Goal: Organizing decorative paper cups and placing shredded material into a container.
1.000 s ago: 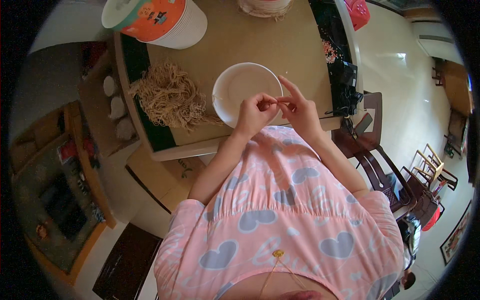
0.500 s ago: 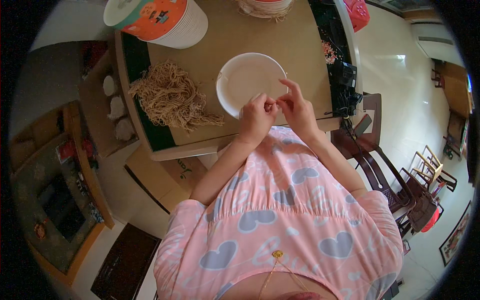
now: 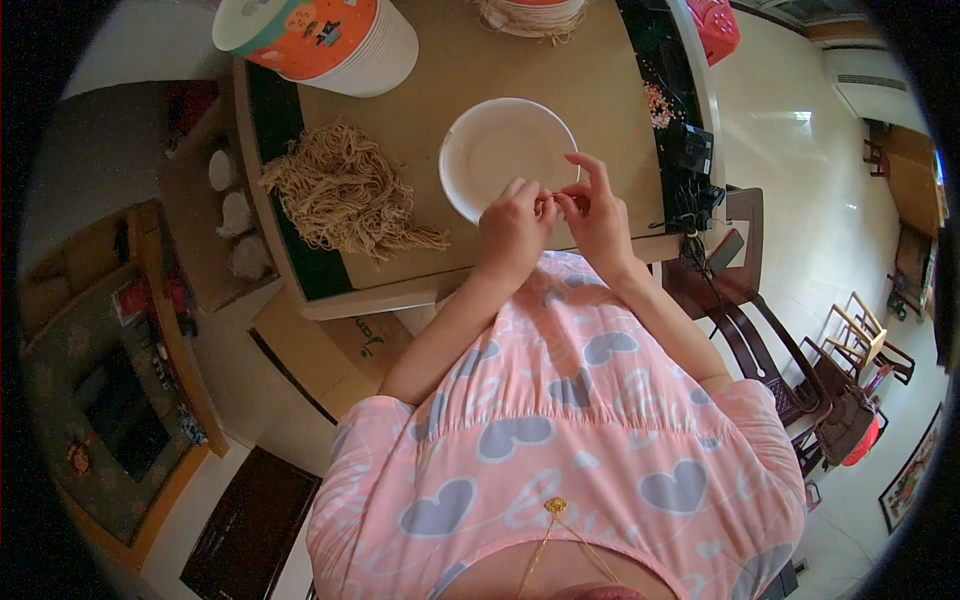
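Note:
A white paper bowl [image 3: 505,150] stands on the table just beyond my hands. My left hand [image 3: 515,225] is at its near rim, fingers curled in a pinch. Close beside it my right hand [image 3: 597,215] pinches with thumb and a bent finger, while its index finger points up past the bowl's right edge. The fingertips of both hands nearly meet. Whatever lies between them is too small to make out. To the left of the bowl lies a tangled heap of beige string [image 3: 345,195].
A stack of printed orange and white paper buckets [image 3: 350,50] stands at the far left. Another bowl stack with string [image 3: 530,15] sits at the far edge. Black cables and an adapter [image 3: 690,150] line the right side, near a dark wooden chair [image 3: 745,260].
The bowl has shifted slightly away and to the right. Both hands keep almost the same place and pinch, with small finger movements.

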Demonstrator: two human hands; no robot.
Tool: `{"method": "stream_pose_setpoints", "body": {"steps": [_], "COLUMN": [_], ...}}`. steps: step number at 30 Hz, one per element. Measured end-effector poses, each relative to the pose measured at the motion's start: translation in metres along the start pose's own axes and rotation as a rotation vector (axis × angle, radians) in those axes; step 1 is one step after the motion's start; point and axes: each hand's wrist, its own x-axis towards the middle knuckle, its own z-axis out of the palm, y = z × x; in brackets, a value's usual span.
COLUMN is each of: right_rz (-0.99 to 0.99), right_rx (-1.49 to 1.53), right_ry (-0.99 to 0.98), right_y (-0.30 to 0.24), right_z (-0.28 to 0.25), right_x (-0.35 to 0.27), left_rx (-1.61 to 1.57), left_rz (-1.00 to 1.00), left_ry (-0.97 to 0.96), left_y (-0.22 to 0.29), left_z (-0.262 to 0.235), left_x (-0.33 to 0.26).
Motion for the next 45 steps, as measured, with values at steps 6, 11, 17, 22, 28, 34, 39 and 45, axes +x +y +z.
{"method": "stream_pose_setpoints", "body": {"steps": [6,11,17,22,28,34,39,45], "right_rz": [-0.040,-0.016,0.114,0.058,-0.054,-0.015,-0.141,-0.167], "right_rx": [-0.037,-0.017,0.161,0.126,-0.027,-0.036,-0.088,-0.048], "right_ry": [0.025,0.009,-0.081,-0.014,-0.018,-0.041,-0.030,-0.079], "right_y": [0.001,-0.002,0.001,0.003,0.006,-0.001,0.011,0.005], "right_z": [0.001,-0.004,-0.011,-0.014,-0.025,-0.027,-0.021,-0.018], "right_x": [0.001,0.001,0.003,-0.001,-0.007,-0.014,-0.015,-0.014], "left_rx": [0.245,-0.400,-0.670,-0.840,-0.798,-0.874,-0.855,-0.898], "left_rz": [0.201,-0.251,-0.456,-0.608,-0.640,-0.663,-0.691,-0.691], "left_ry": [0.071,-0.204,-0.448,-0.512,-0.588,-0.532,-0.556,-0.616], "left_y": [0.003,-0.023,-0.018,-0.030,-0.029,-0.022,-0.023,-0.027], "left_z": [0.001,0.002,-0.015,-0.006,-0.010,-0.013,-0.012,-0.011], "left_x": [0.002,0.015,0.029,0.029,0.030,0.028,0.027,0.026]}}
